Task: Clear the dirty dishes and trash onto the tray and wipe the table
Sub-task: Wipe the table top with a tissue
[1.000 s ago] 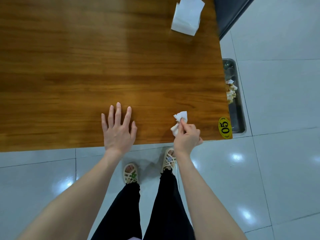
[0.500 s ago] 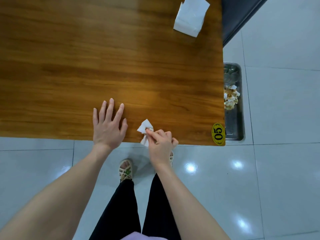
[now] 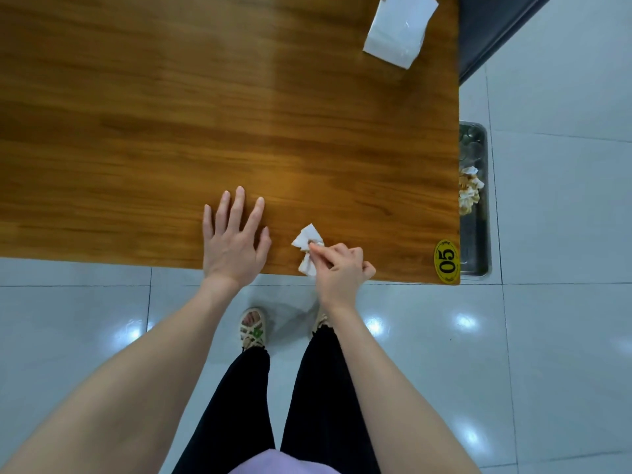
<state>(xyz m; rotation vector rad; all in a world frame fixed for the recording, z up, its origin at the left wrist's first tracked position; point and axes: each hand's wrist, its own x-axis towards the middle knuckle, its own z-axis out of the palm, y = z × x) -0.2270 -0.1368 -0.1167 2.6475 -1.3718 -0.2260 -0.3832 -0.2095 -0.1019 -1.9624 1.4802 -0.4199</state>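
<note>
My right hand (image 3: 342, 270) pinches a crumpled white tissue (image 3: 307, 241) against the wooden table (image 3: 205, 114) at its near edge. My left hand (image 3: 232, 237) lies flat on the tabletop just left of the tissue, fingers straight and spread. A metal tray (image 3: 476, 234) sits lower, beyond the table's right edge, holding crumpled dirty napkins (image 3: 469, 189) and what look like dishes at its far end; the table hides most of the tray.
A white tissue pack (image 3: 398, 29) lies at the table's far right corner. A yellow oval "05" sticker (image 3: 446, 261) marks the near right corner. A dark seat (image 3: 489, 32) stands beyond the table. Glossy floor tiles surround my feet.
My right hand slid the tissue left along the near edge a second ago, then shifted slightly back to the right. My left hand stays flat on the table.
</note>
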